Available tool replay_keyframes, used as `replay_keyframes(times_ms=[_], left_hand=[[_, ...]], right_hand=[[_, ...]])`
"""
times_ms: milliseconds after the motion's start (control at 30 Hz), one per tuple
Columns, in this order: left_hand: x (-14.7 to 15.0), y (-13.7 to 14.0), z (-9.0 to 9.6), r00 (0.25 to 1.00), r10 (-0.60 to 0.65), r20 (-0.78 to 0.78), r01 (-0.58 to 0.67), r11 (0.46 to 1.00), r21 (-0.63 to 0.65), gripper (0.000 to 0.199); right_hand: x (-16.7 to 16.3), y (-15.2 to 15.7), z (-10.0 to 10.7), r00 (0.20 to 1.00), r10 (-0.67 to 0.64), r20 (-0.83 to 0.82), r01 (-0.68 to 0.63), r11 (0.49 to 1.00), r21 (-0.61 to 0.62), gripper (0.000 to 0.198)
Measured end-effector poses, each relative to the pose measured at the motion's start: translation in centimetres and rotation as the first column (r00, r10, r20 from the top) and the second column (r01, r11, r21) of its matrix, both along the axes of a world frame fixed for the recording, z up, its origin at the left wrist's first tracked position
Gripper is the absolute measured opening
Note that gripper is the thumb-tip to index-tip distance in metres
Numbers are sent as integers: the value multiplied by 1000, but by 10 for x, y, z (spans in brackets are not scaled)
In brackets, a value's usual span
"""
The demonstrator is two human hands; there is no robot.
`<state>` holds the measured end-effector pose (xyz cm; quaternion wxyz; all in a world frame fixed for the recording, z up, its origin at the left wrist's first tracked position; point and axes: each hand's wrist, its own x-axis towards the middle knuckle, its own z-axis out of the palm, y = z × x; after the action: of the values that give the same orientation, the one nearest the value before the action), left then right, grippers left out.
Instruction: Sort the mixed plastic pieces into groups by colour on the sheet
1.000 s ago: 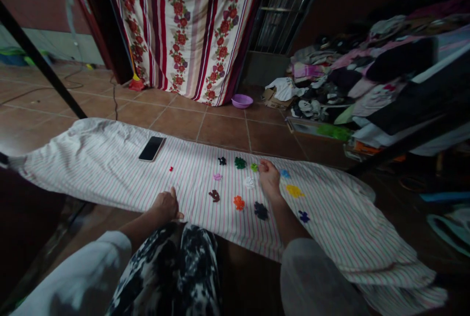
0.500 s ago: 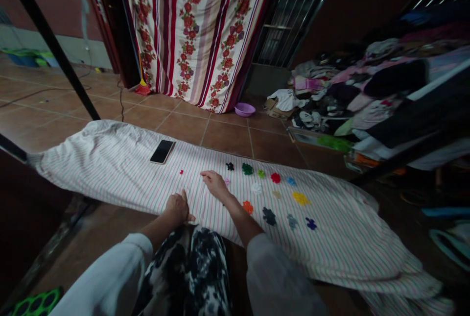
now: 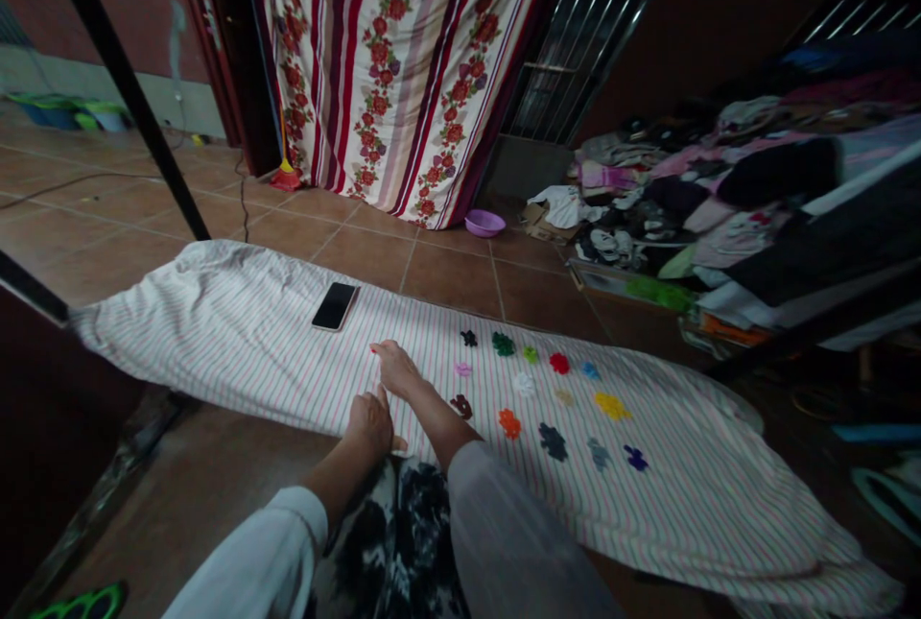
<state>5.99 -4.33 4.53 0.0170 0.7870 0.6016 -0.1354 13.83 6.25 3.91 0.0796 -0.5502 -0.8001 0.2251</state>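
My right hand (image 3: 399,371) reaches over the striped cloth (image 3: 251,341), fingers drawn together, with a small red piece (image 3: 373,349) at its fingertips. Just below it, my left hand (image 3: 372,422) rests near the cloth's front edge, index finger and thumb apart, holding nothing visible. Right of the hands lie small piles sorted by colour, among them brown pieces (image 3: 461,406), pink pieces (image 3: 463,369), black pieces (image 3: 469,338), orange pieces (image 3: 509,423), dark grey pieces (image 3: 554,441) and yellow pieces (image 3: 612,405). Their exact kind is too small to make out.
A phone (image 3: 335,306) lies on the cloth, left of and beyond my hands. Dark metal bars frame the cloth-covered surface. Past it, a purple basin (image 3: 484,223) stands on the tiled floor by a floral curtain (image 3: 389,82). Clothes (image 3: 691,187) are heaped at the right.
My right hand has moved left to the small red piece, which lay apart from it before. This uncovers the brown pile. The whole view has shifted slightly; my left hand stays near the front edge.
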Motion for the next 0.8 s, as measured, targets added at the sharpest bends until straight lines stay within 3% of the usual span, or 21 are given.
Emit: replay_keyframes(times_ms=[133, 300, 467, 800], left_hand=[[1, 3, -3, 1000, 9, 11, -9, 1000, -10, 91], [1, 5, -7, 999, 18, 32, -18, 1000, -18, 92], [0, 5, -9, 998, 29, 47, -27, 999, -36, 92], [0, 6, -8, 997, 45, 56, -43, 998, -45, 98]], right_hand=[[-7, 0, 6, 995, -20, 94, 21, 1000, -10, 62], [-8, 4, 0, 994, -53, 97, 53, 999, 2, 62], [-3, 6, -11, 996, -93, -13, 93, 995, 30, 60], [9, 5, -25, 924, -285, -255, 312, 947, 70, 39]])
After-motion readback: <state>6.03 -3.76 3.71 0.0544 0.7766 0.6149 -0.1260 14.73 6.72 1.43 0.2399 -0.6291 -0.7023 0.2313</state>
